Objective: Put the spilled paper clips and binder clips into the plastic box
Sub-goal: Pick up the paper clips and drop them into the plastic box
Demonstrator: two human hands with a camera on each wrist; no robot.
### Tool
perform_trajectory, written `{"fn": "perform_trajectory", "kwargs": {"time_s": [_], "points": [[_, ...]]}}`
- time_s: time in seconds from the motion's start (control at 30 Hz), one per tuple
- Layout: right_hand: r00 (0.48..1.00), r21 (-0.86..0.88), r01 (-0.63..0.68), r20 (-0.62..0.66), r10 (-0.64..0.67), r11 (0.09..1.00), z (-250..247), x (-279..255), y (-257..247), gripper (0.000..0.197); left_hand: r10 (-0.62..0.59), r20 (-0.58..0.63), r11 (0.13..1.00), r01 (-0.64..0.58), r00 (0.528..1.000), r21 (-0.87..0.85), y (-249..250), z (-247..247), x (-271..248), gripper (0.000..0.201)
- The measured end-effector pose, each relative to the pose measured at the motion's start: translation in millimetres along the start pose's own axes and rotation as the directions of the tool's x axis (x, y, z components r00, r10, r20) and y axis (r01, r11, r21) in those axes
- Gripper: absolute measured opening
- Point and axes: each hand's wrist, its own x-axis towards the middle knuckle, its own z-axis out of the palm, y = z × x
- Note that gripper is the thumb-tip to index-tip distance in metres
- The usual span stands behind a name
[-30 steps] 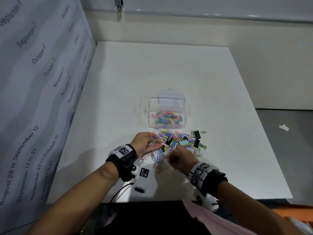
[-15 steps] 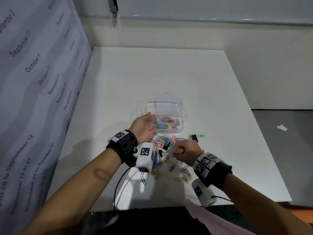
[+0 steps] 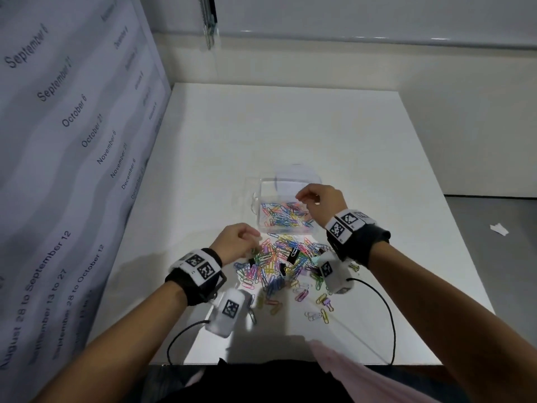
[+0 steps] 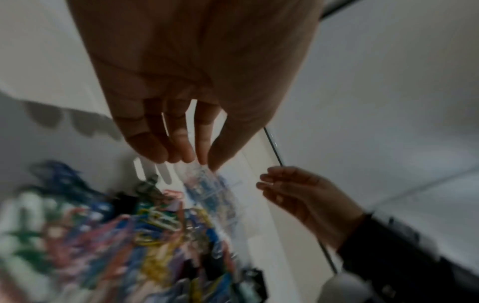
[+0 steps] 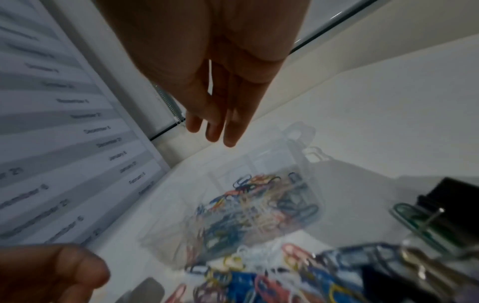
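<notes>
A clear plastic box [image 3: 256, 199] [image 5: 272, 162] stands mid-table with coloured paper clips lying inside it. Just in front of it lies the spilled pile of paper clips [image 3: 276, 263] [image 4: 155, 223], with black binder clips [image 3: 292, 255] [image 5: 451, 196] mixed in. My right hand [image 3: 302, 197] [image 5: 215, 131] hovers over the box, fingers pointing down and loosely straight; I see nothing in them. My left hand [image 3: 252, 242] [image 4: 186, 157] hangs over the pile's left edge. Its fingers are close together and point down at the clips, holding nothing that shows. The left wrist view is blurred.
A banner printed with dates [image 3: 72, 112] stands along the table's left side. Several stray clips [image 3: 319, 312] lie toward the front edge. Black cables [image 3: 386, 315] trail from both wrists. A white paper scrap [image 3: 498, 229] lies on the floor to the right.
My right hand left the pile, moved up over the box and straightened its fingers. My left hand came back from the box to the pile's left edge.
</notes>
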Motion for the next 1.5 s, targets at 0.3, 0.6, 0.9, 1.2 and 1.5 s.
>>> {"fn": "perform_trajectory", "kwargs": {"time_s": [0.3, 0.6, 0.9, 1.2, 1.5], "points": [[0.902, -0.188, 0.19, 0.422, -0.095, 0.964, 24.1, -64.8, 24.7, 0.023, 0.097, 0.211, 0.841, -0.193, 0.973, 0.505, -28.0, 21.2, -20.2, 0.047], [0.835, -0.427, 0.196, 0.545, 0.079, 0.883, 50.8, -88.9, 39.7, 0.046, 0.223, 0.339, 0.651, -0.398, 0.914, 0.647, -42.8, 50.8, -25.4, 0.081], [0.87, -0.292, 0.161, 0.493, 0.004, 0.943, 60.9, -87.4, 51.2, 0.069, 0.262, 0.2, 0.607, -0.322, 0.944, 0.726, -40.0, 58.0, -17.0, 0.069], [0.878, -0.239, 0.288, 0.452, -0.156, 0.927, 55.6, -84.6, 51.9, 0.008, 0.289, 0.209, 0.699, -0.355, 0.934, 0.62, -37.0, 52.3, -6.2, 0.012], [0.885, -0.275, 0.207, 0.462, -0.059, 0.939, 63.4, -84.7, 53.2, 0.066, 0.142, 0.07, 0.979, -0.151, 0.987, 0.139, -36.8, 37.8, 2.3, 0.026]]}}
